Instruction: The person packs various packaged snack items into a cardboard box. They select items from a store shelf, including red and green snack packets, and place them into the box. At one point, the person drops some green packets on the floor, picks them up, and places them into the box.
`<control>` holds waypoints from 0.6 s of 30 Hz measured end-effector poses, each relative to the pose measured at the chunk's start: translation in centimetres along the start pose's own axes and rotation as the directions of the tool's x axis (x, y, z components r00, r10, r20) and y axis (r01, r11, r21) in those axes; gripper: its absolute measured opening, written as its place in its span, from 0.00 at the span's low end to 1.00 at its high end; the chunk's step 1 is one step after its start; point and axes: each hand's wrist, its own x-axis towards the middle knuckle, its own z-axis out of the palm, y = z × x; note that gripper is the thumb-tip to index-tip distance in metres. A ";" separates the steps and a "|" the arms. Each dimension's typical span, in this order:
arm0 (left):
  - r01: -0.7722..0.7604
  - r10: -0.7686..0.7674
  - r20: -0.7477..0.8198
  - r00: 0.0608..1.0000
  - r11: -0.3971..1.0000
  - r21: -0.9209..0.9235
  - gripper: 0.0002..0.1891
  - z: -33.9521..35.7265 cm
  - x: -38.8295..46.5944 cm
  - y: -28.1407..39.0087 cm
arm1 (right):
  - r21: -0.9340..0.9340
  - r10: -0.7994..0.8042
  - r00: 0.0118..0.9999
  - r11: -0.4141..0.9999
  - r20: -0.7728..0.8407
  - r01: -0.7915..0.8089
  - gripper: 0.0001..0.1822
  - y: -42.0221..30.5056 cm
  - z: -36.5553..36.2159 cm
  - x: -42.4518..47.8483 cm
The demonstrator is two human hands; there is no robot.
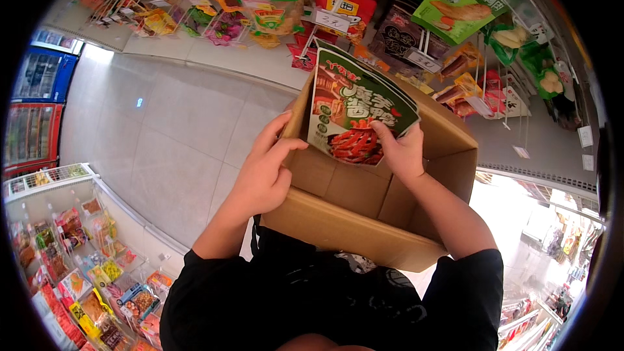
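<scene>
In my right hand (402, 148) is a small stack of green and white printed snack pouches (360, 107), thumb on the front and fingers hidden behind. The pouches are tilted over the mouth of a cardboard box (351, 224), whose visible inside bottom is bare. My left hand (268, 170) grips the box's left wall near its rim, thumb and fingers bent around the edge. Just past the box, more snack packs (341, 7) hang from metal display hooks with handwritten price tags.
Wall racks of hanging packs, with green pouches (458, 2), run along the far side. A second snack rack (92, 273) stands at lower left. Grey floor tiles (170, 122) lie left of the box. Blue (41, 75) and red (31, 131) cabinets stand at far left.
</scene>
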 end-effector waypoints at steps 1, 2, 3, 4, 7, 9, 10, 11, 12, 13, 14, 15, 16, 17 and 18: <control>0.003 -0.003 -0.010 1.000 1.000 -0.012 0.27 0.2 0.0 0.0 | -0.009 -0.002 1.000 1.000 0.012 0.002 0.21 0.0 0.2 0.1; 0.006 -0.007 -0.020 1.000 1.000 -0.023 0.27 0.2 0.0 0.0 | -0.018 -0.004 1.000 1.000 0.024 0.005 0.21 0.1 0.4 0.3; 0.011 -0.012 -0.023 1.000 0.999 -0.034 0.27 0.3 0.2 -0.1 | -0.028 -0.003 1.000 1.000 0.029 0.003 0.22 0.3 0.4 0.3; 0.010 -0.011 -0.021 1.000 0.998 -0.054 0.27 0.4 0.5 0.0 | -0.155 -0.280 0.960 0.948 0.019 0.279 0.23 2.0 0.7 0.5; 0.009 -0.009 -0.006 1.000 0.997 -0.081 0.27 0.5 0.6 0.1 | -0.332 -0.370 0.905 0.844 0.211 0.422 0.24 5.1 0.4 -0.4; 0.007 -0.008 -0.003 1.000 0.997 -0.073 0.27 0.6 0.5 0.1 | -0.368 -0.288 0.924 0.854 0.252 0.367 0.27 6.0 -0.4 -0.4; 0.007 -0.007 -0.009 1.000 0.998 -0.062 0.27 0.6 0.4 0.2 | -0.314 -0.126 0.962 0.928 0.240 0.200 0.28 5.8 -0.6 -0.3; 0.006 -0.007 -0.014 1.000 0.999 -0.050 0.27 0.6 0.3 0.2 | -0.257 0.040 0.970 0.966 0.239 0.024 0.29 5.6 -0.9 -0.1; 0.006 -0.007 -0.016 1.000 0.999 -0.052 0.27 0.7 0.3 0.1 | -0.400 -0.058 0.932 0.892 0.358 0.209 0.37 5.5 -1.5 0.5; 0.006 -0.007 -0.019 1.000 0.999 -0.054 0.27 0.8 0.4 -0.1 | -0.417 0.017 0.934 0.898 0.357 0.144 0.39 5.7 -1.6 0.3; 0.006 -0.008 -0.021 1.000 0.998 -0.056 0.27 0.8 0.4 -0.1 | -0.434 0.091 0.930 0.898 0.356 0.078 0.40 6.0 -1.7 0.0; 0.007 -0.008 -0.017 1.000 0.998 -0.057 0.27 0.8 0.4 -0.1 | -0.451 0.164 0.922 0.892 0.351 0.013 0.41 6.1 -1.8 -0.1; 0.007 -0.008 -0.012 1.000 0.998 -0.057 0.27 0.7 0.4 -0.1 | -0.541 0.271 0.889 0.840 0.369 -0.031 0.42 6.3 -1.9 -0.2; 0.007 -0.008 -0.007 1.000 0.998 -0.058 0.27 0.7 0.5 -0.1 | -0.627 0.376 0.847 0.776 0.375 -0.067 0.42 6.6 -2.0 -0.3; 0.006 -0.007 -0.006 1.000 0.999 -0.054 0.27 0.7 0.5 -0.1 | -0.706 0.476 0.798 0.702 0.370 -0.092 0.43 6.5 -1.9 -0.3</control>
